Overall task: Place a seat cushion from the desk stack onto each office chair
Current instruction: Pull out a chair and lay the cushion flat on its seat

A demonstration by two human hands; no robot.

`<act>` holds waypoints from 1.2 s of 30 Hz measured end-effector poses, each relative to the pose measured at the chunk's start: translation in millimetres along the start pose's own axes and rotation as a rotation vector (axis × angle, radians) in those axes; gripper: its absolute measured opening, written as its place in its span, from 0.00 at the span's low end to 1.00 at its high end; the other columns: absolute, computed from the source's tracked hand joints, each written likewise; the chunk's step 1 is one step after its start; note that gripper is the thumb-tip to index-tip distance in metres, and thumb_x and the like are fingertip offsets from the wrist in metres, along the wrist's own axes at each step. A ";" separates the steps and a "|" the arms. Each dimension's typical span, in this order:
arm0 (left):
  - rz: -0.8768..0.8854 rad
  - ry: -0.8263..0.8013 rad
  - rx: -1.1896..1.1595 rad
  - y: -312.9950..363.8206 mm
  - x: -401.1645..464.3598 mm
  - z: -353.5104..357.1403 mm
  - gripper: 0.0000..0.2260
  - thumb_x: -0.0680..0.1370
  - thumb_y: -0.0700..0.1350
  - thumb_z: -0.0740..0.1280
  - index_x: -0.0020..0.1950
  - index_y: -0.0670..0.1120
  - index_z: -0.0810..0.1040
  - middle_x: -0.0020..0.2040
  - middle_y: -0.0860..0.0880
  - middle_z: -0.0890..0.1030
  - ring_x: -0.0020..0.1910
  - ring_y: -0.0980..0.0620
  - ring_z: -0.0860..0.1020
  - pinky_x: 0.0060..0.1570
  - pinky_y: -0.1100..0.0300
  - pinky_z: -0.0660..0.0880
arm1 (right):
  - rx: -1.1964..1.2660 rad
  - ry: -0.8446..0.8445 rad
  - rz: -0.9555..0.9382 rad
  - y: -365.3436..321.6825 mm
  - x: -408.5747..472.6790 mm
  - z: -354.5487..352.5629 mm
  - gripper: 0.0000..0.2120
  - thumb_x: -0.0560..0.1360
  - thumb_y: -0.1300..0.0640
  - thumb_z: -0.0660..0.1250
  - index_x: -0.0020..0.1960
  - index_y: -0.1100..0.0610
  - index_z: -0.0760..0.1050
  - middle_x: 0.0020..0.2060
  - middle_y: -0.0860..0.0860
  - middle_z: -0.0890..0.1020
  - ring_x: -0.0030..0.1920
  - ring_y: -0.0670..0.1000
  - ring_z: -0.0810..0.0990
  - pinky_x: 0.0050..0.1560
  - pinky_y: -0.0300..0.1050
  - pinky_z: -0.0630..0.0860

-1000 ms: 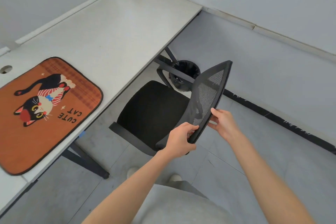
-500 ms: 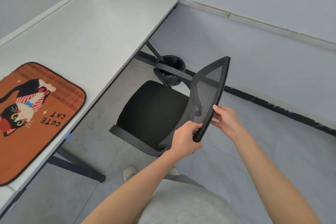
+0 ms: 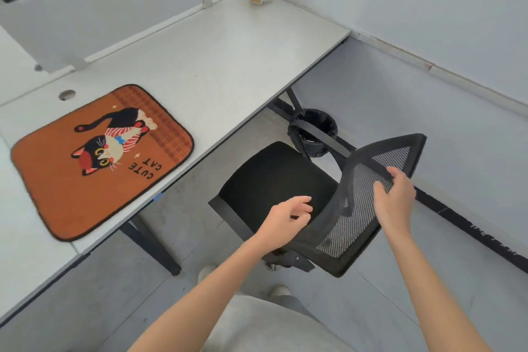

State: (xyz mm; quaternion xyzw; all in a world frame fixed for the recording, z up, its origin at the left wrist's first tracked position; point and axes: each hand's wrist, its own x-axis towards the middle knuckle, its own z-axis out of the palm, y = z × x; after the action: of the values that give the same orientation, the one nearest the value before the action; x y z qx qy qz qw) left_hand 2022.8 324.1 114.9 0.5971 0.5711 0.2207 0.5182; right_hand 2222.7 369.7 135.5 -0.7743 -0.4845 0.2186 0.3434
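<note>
An office workstation. A long white desk (image 3: 200, 66) runs from 8 o'clock up toward 1 o'clock, backed by a grey cubicle divider panel (image 3: 108, 11) at 11 o'clock, with a round cable grommet hole (image 3: 67, 94) cut through the top. A black mesh-backed office chair (image 3: 285, 180) stands at the centre, and a small bin lined with a black bag (image 3: 314, 126) sits under the desk's far end. Plain grey floor and walls surround them.
</note>
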 end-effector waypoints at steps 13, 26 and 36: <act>-0.439 0.840 -0.272 -176.5 -74.9 -268.9 0.14 0.77 0.37 0.60 0.62 0.43 0.73 0.54 0.47 0.80 0.60 0.46 0.76 0.60 0.52 0.72 | -0.153 -0.773 -0.367 -197.4 -55.5 271.3 0.20 0.77 0.63 0.59 0.68 0.60 0.65 0.65 0.56 0.71 0.67 0.55 0.68 0.67 0.48 0.64; -0.816 1.079 -0.368 -286.1 -88.8 -414.5 0.26 0.76 0.40 0.59 0.73 0.39 0.56 0.71 0.39 0.66 0.69 0.39 0.66 0.68 0.47 0.65 | -0.639 -0.742 -0.296 -272.6 -49.6 438.0 0.29 0.77 0.50 0.57 0.74 0.58 0.52 0.71 0.60 0.61 0.70 0.61 0.61 0.68 0.60 0.64; -0.676 1.152 -0.165 -258.4 -72.3 -425.9 0.12 0.79 0.43 0.60 0.59 0.38 0.74 0.57 0.39 0.78 0.55 0.41 0.76 0.55 0.52 0.72 | -0.331 -0.659 -0.127 -270.5 -25.8 429.7 0.13 0.77 0.53 0.62 0.57 0.59 0.74 0.53 0.58 0.79 0.47 0.55 0.78 0.43 0.45 0.74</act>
State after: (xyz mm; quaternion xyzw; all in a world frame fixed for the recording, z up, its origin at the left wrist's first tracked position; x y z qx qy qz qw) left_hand 1523.2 365.4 69.2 0.1307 0.8931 0.3728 0.2152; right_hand 1760.7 563.6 49.4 -0.6758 -0.6449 0.3531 0.0521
